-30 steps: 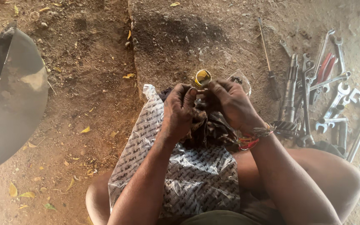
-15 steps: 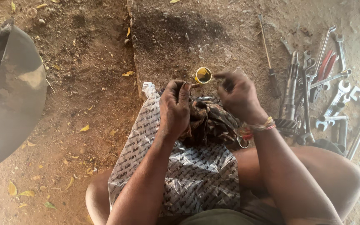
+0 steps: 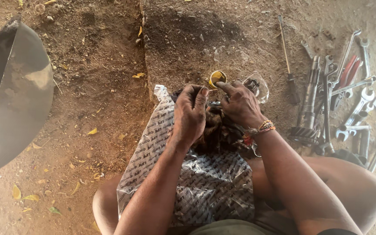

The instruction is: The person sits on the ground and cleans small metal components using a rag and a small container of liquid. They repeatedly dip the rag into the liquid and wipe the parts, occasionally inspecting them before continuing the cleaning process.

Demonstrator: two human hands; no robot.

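Dirt ground (image 3: 88, 100), scattered spanners (image 3: 349, 100), metal basin (image 3: 14, 100)

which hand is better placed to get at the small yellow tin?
Right, probably. The right hand has its index finger stretched toward the small yellow tin, nearly at its rim. The left hand is curled over the greasy dark part on the printed plastic sheet, further back.

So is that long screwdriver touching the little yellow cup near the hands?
Apart. The head view shows the screwdriver lying on the ground well to the right of the yellow cup, with bare dirt between them.
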